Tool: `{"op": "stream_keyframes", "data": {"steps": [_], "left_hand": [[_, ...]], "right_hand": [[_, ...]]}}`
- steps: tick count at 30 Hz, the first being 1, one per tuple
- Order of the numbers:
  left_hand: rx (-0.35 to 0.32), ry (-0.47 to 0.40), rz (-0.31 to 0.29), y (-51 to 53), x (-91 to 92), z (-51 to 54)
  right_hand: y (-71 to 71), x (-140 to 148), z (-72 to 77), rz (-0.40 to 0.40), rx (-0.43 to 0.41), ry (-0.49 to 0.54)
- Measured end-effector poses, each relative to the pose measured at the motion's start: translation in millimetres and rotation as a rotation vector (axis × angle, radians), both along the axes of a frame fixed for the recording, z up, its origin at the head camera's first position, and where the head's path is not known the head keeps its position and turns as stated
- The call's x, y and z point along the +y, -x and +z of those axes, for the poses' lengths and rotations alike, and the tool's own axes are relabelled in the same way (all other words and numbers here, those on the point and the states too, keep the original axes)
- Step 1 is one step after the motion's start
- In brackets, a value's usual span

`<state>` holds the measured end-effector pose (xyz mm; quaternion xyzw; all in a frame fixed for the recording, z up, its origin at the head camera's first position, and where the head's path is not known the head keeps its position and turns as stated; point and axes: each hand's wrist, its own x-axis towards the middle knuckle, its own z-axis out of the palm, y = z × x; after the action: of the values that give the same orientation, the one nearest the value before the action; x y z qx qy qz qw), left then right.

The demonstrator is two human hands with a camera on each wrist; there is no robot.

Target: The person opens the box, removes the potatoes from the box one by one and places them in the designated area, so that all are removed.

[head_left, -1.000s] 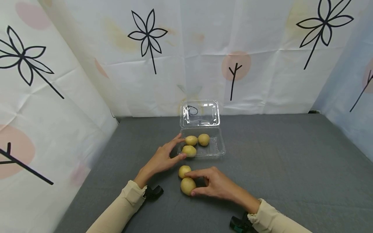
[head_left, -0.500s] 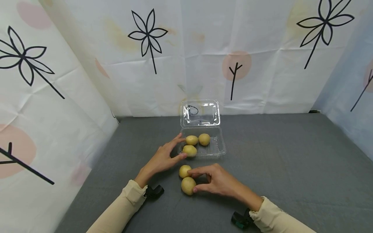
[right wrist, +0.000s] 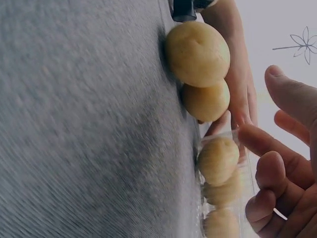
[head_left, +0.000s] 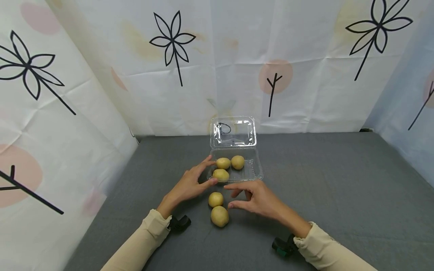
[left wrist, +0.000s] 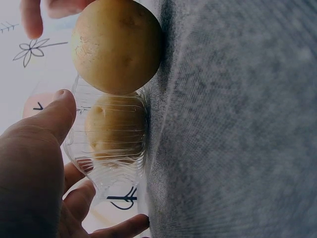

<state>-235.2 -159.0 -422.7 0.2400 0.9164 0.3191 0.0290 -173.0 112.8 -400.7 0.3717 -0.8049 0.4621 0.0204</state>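
A clear plastic clamshell box stands with its lid raised, holding three potatoes: back left, back right and front left. My left hand lies along the box's left side, fingers spread and mostly straight, thumb by the front left corner. In front of the box, two more potatoes sit on the cloth, a smaller one behind a larger one. To their right hovers my right hand, thumb and index finger apart, holding nothing. The right wrist view shows its other fingers bent.
Grey cloth covers the table. The transparent lid leans up near the white printed backdrop. A black wrist camera sits on each wrist, left and right.
My right hand has left the two loose potatoes and moved right and toward the box. The left hand, the box and the potatoes look nearly unmoved.
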Motion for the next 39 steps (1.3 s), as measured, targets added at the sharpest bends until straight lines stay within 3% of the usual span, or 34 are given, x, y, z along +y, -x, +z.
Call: {"op": "stream_keyframes", "data": {"steps": [7, 14, 20, 29, 39], "left_hand": [[-0.010, 0.002, 0.002, -0.6, 0.2, 1.2], [-0.012, -0.004, -0.007, -0.7, 1.7, 2.7], [-0.013, -0.005, -0.005, -0.7, 0.9, 1.9], [-0.005, -0.002, -0.002, -0.6, -0.8, 0.4], [-0.002, -0.005, -0.002, 0.2, -0.7, -0.5]], "right_hand": [[9.5, 2.9, 0.4, -0.065, 0.076, 0.082], [15.7, 5.6, 1.2, -0.169, 0.210, 0.075], [22.0, 4.3, 0.8, -0.212, 0.259, 0.065], [33.8, 1.2, 0.6, -0.223, 0.193, 0.028], [44.7, -5.4, 1.3, -0.146, 0.095, 0.029]]}}
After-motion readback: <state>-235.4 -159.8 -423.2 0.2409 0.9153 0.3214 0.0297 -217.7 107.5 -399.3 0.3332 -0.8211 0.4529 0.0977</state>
